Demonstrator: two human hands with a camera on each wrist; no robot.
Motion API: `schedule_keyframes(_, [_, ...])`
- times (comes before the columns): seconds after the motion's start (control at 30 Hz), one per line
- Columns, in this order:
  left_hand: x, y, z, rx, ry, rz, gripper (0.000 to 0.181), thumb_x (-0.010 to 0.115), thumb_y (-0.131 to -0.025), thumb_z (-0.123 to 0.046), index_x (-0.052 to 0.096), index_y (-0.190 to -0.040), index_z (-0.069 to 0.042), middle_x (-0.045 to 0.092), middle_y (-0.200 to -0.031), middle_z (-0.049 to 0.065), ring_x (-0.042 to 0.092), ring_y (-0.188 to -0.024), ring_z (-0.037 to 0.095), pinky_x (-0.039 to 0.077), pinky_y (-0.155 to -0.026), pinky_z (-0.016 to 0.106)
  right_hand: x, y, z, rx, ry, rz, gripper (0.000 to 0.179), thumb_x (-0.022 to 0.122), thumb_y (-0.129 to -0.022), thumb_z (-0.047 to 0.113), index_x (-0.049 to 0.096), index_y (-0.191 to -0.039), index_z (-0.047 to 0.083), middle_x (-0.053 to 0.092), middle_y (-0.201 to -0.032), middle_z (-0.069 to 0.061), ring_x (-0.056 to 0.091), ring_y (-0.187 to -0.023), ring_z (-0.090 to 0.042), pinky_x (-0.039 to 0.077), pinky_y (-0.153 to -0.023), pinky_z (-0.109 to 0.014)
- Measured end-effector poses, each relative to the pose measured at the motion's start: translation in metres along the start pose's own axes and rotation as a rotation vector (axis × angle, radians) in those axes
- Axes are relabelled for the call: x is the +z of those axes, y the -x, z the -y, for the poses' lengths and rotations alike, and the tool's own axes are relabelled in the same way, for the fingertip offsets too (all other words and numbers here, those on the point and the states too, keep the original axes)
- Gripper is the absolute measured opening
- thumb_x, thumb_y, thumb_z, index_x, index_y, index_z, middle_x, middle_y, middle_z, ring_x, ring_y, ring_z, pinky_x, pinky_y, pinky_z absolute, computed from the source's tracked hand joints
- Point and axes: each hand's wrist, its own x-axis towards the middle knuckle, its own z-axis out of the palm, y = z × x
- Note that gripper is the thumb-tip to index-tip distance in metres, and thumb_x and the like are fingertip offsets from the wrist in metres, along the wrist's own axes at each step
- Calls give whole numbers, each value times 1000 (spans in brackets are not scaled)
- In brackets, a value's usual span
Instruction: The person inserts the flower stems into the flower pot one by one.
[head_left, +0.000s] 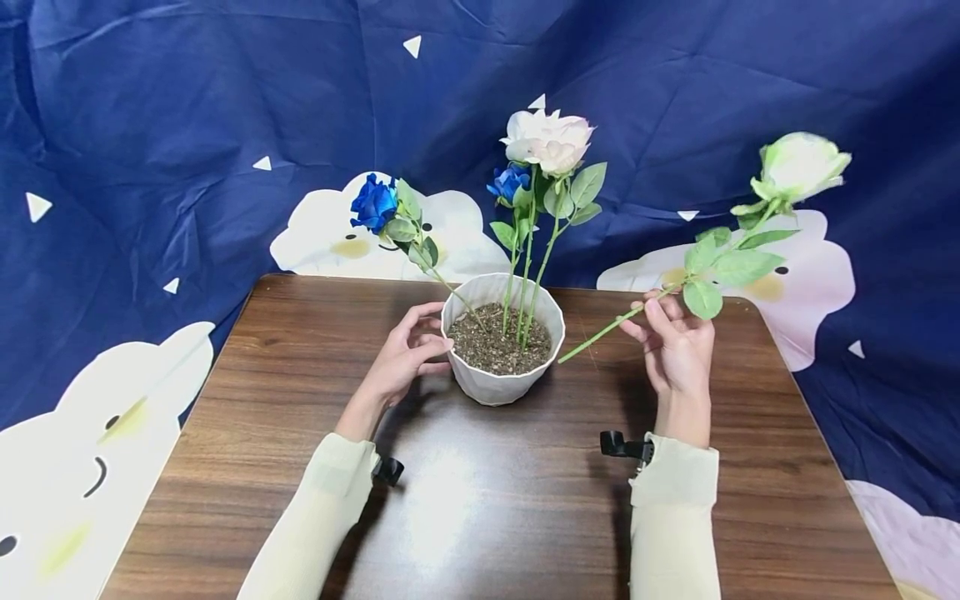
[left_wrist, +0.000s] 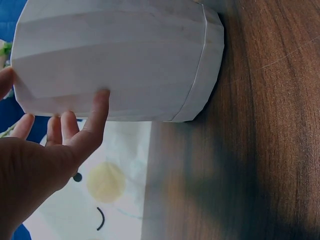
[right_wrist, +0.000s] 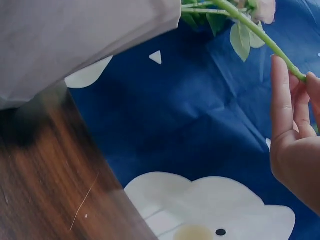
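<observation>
A white faceted flowerpot [head_left: 501, 385] of dark soil [head_left: 491, 346] stands on the table, a blue rose [head_left: 374, 202] leaning left out of it. A second blue rose [head_left: 510, 182] and pale pink-white flowers [head_left: 551, 142] rise upright behind. My left hand [head_left: 405, 354] rests its spread fingers against the pot's left side, as the left wrist view also shows, with fingertips on the wall [left_wrist: 150, 60]. Right of the pot, my right hand [head_left: 678, 346] pinches the green stem of a white rose [head_left: 802, 167]. Its bloom tilts up to the right; the bare stem end points down toward the pot.
The brown wooden table [head_left: 525, 517] ends just behind the pot. Beyond hangs a dark blue cloth [head_left: 187, 100] with smiling white clouds and small triangles. Black straps with small mounts [head_left: 626, 446] sit at both wrists over pale sleeves.
</observation>
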Motion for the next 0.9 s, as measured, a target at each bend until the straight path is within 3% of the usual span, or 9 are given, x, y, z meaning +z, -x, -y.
schedule_keyframes(0.7, [-1,0,0,16,5,4,63,65,-91,3,41,-149,-7,42,-123,11,60,-97,15,52,-93,68,43,-13,-14,-9,78,166,22,56,-91,-21,58,-111,-12,63,-91,-20,68,-80,-30,65,-63,-39])
schedule_keyframes(0.9, [-1,0,1,13,-1,5,64,65,-90,3,42,-149,-7,43,-123,12,61,-97,15,55,-91,64,48,-16,-26,-3,229,208,22,55,-93,-20,58,-112,-9,65,-91,-17,68,-81,-26,65,-65,-38])
